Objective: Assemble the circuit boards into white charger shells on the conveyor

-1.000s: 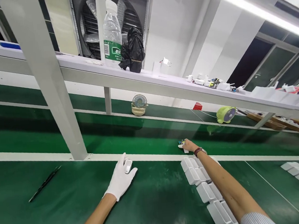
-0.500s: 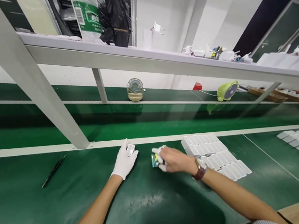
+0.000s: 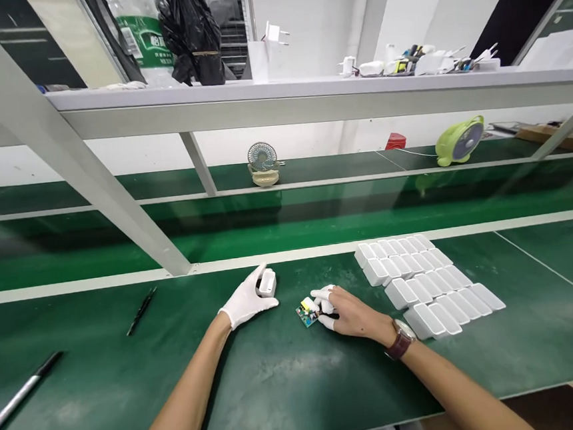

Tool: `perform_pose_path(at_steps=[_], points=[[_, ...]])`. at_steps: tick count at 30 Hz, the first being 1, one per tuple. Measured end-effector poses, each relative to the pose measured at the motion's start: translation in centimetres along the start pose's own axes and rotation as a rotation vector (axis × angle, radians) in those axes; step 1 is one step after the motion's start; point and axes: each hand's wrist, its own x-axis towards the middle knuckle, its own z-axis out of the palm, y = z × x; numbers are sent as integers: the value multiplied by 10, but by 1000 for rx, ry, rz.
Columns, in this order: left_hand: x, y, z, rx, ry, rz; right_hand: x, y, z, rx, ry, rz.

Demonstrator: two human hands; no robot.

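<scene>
My left hand (image 3: 248, 302), in a white glove, is curved around a small white plastic casing (image 3: 268, 283) just above or on the green mat. Its thumb and forefinger lie on either side of the casing; the other fingers are partly hidden. To the right, my right hand (image 3: 349, 311) wears white fingertip covers and a wristwatch. Its fingers pinch a small circuit board (image 3: 307, 313) with a yellow component, and a white piece shows between the fingers. Beside the right wrist stand rows of white plastic casings (image 3: 425, 283).
A black pen (image 3: 142, 311) and a silver-and-black rod (image 3: 21, 397) lie at left. A slanted metal post (image 3: 115, 210) meets the bench's back edge. Behind stand a small fan (image 3: 262, 163) and a green fan (image 3: 459, 141). Overhead, a shelf (image 3: 280, 94) holds a bottle and plugs.
The view has levelled and shifted left, bringing the rod into sight. The left hand has turned the casing more upright, and the circuit board has tilted in the right fingers.
</scene>
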Motion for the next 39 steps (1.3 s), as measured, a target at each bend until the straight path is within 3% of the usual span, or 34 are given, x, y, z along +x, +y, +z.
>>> perform_pose_path(at_steps=[5, 9, 14, 18, 23, 28, 39], points=[[0, 6, -5, 42, -67, 13, 11, 6, -5, 66, -37, -94], [-2, 11, 1, 81, -3, 16, 15, 8, -3, 113, -15, -87], [-11, 17, 22, -10, 104, 83, 11, 1, -4, 207, 116, -51], [-19, 21, 44, 82, 183, 161, 6, -1, -8, 331, 267, -87], [-22, 12, 63, 171, 220, 330, 1, -2, -2, 235, 402, -142], [-21, 3, 69, 182, 223, 414, 0, -6, 5, 132, 451, -214], [-20, 2, 72, 180, 160, 473, 3, -8, 6, 7, 389, -256]])
